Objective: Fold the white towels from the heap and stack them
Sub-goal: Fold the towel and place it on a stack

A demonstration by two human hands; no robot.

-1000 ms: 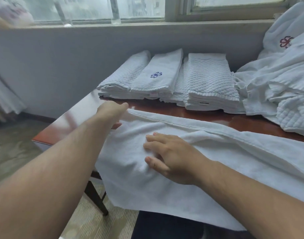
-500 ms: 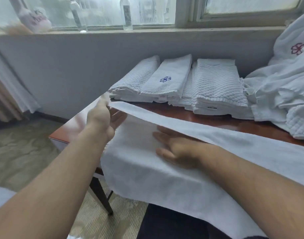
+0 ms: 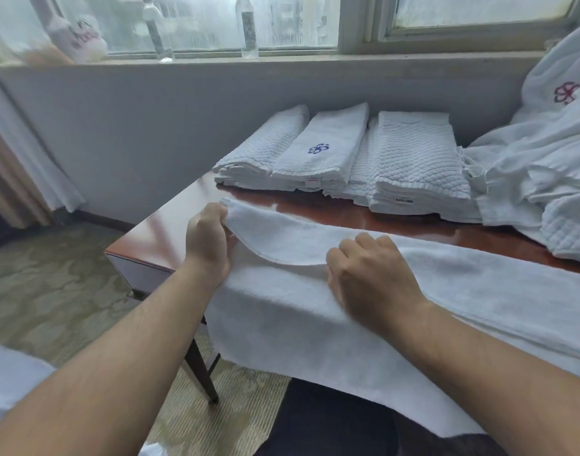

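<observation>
My left hand [image 3: 208,238] was near the left edge of the table [image 3: 170,232]. Its fingers were curled tight round the left end of the towel [image 3: 314,317], where the top part was folded over. The towel lay along the front edge of the table, and its near side hung down off the edge over my lap. It looked soft, light and floppy, so I think it would sag if I held it in just one spot. The best places to hold it seemed to be the corners and the folded edge. My right hand [image 3: 364,274] was in the middle of the towel, knuckles up, with its fingers curled and pinching the cloth at the fold. At the back edge sat the folded towels [image 3: 347,159] in neat piles side by side. At the right end lay the heap [image 3: 538,179], all bunched up. Two clear bottles [image 3: 247,28] stood on the window ledge; I could not tell what was in them.
</observation>
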